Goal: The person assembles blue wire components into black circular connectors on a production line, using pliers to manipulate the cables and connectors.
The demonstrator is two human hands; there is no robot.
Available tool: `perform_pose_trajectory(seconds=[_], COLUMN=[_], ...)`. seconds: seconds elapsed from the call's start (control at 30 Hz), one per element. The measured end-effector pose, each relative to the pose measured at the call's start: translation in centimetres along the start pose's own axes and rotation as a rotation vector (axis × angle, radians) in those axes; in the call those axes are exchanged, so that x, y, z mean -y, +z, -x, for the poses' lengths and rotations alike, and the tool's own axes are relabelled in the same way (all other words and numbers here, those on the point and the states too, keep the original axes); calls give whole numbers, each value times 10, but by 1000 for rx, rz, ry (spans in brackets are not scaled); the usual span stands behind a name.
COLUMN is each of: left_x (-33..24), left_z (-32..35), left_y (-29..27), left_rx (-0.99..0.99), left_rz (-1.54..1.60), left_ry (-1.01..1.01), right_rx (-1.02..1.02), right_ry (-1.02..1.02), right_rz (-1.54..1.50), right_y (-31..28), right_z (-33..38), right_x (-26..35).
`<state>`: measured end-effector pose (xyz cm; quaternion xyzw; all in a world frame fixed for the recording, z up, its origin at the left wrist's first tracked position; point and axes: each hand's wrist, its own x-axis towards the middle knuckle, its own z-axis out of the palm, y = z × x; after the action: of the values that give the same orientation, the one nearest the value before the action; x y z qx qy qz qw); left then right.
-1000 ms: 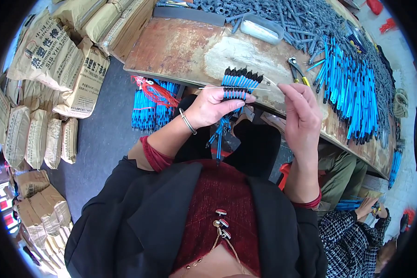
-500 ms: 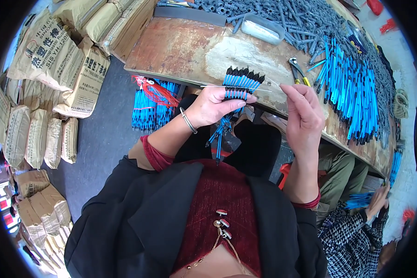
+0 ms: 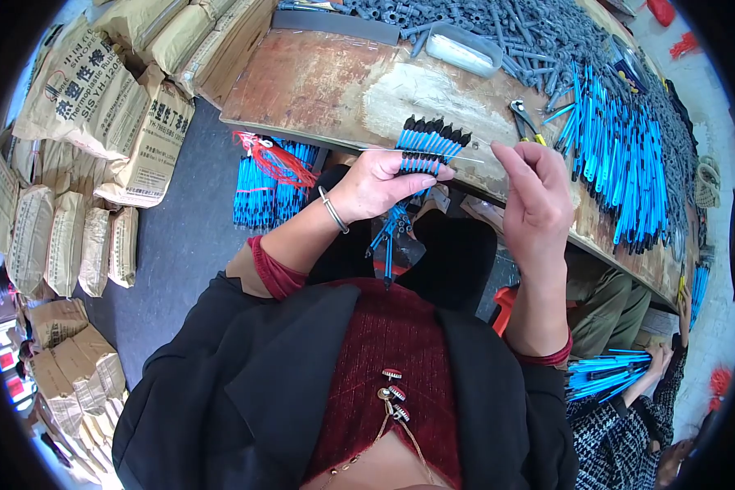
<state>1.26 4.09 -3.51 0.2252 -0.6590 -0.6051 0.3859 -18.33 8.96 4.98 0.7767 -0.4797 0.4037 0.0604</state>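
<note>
A row of slim blue rods with black ends (image 3: 431, 140) is gripped in my left hand (image 3: 377, 189), fingers wrapped round it and the black tips pointing away from me. A thin pale needle-like wire (image 3: 464, 156) crosses the row and sticks out toward the right. More blue rods (image 3: 390, 237) hang below my left hand, over my lap. To the right of the row, my right hand (image 3: 539, 200) is raised with thumb and forefinger pinched. Whatever lies between those fingertips is too fine to make out.
The wooden table (image 3: 302, 86) ahead holds grey plastic parts (image 3: 506, 37), a clear tray (image 3: 464, 55), pliers (image 3: 527, 122) and piled blue rods (image 3: 629, 163). Tied bundles (image 3: 261, 192) lie beneath its edge. Paper sacks (image 3: 82, 106) stand left. At right, a co-worker's hand (image 3: 660, 358) holds blue rods.
My left hand and the rods have shifted very slightly right. My right hand has moved slightly right and stays pinched. The co-worker's bunch of rods has come further into view.
</note>
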Motion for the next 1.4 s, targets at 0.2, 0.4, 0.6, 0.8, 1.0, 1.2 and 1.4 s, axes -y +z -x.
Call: perform_pose_trajectory(seconds=[0.2, 0.4, 0.6, 0.8, 1.0, 1.2, 1.4], left_x=[-6, -5, -1, -3, -1, -3, -3], left_z=[-2, -2, -3, -1, -2, -2, -4], left_y=[1, 1, 2, 3, 4, 3, 0], left_rx=[13, 19, 16, -2, -7, -7, 37], left_rz=[-22, -25, -60, -59, 18, 73, 51], left_ry=[-28, -8, 24, -21, -38, -64, -35], right_rx=[30, 88, 58, -60, -34, -36, 58], right_ry=[-60, 70, 175, 206, 125, 45, 233], right_rz=[56, -136, -273, -294, -213, -139, -352], right_y=[-5, -1, 9, 19, 18, 22, 24], right_z=[-7, -5, -3, 1, -4, -7, -7], right_x=[0, -3, 2, 8, 6, 4, 4])
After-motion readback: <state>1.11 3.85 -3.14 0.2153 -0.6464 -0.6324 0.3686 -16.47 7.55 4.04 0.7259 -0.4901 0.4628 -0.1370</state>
